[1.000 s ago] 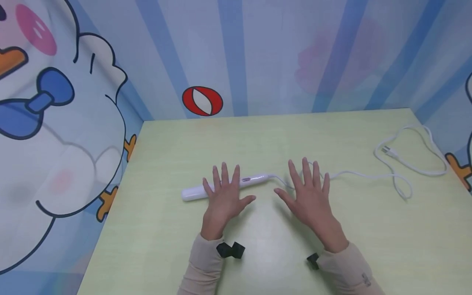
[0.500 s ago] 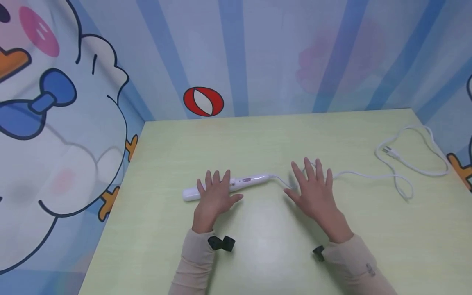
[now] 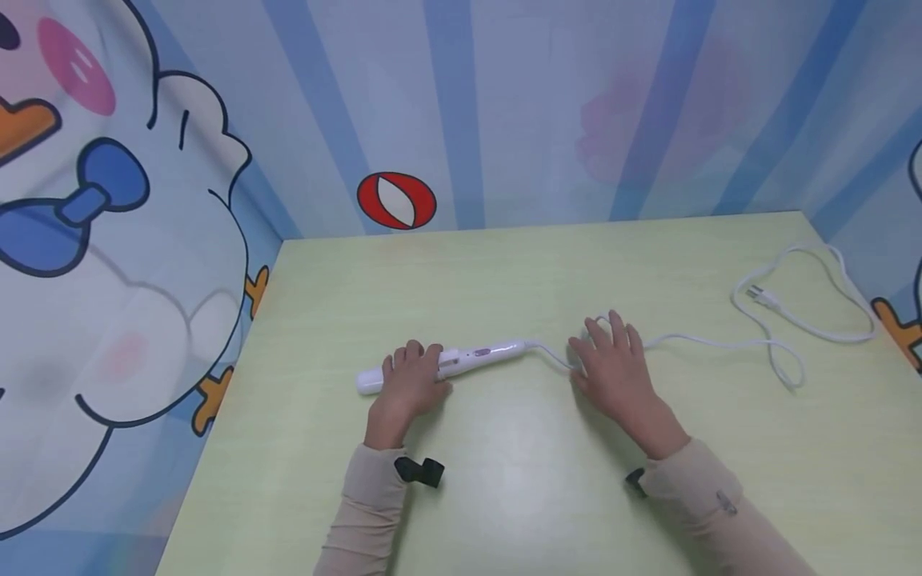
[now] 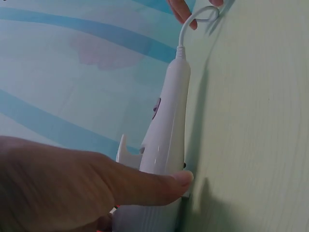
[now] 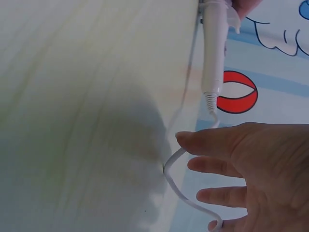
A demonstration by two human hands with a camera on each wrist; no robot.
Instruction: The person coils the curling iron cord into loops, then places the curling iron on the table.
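A white curling iron [image 3: 490, 352] with a small button and a lever lies across the table. My left hand [image 3: 409, 388] grips its thicker left part, fingers over the far side. In the left wrist view the thumb [image 4: 149, 188] crosses the near side of the curling iron [image 4: 166, 116], below the lever. My right hand [image 3: 615, 376] hovers over the white cord [image 3: 691, 338] just past the handle's end. Seen from the right wrist, its fingers are spread and loosely bent, with the thumb [image 5: 203, 142] right at the cord [image 5: 176, 186] and no pinch showing.
The cord runs right across the pale green table [image 3: 504, 272] and loops near the far right corner, where its plug [image 3: 761, 296] lies. Walls printed with cartoons stand behind and beside the table. A red and white ball [image 3: 397, 200] is printed on the back wall.
My left hand has moved left along the curling iron, its spread fingers curling around it. My right hand has shifted slightly right, its fingers now more bent over the cord.
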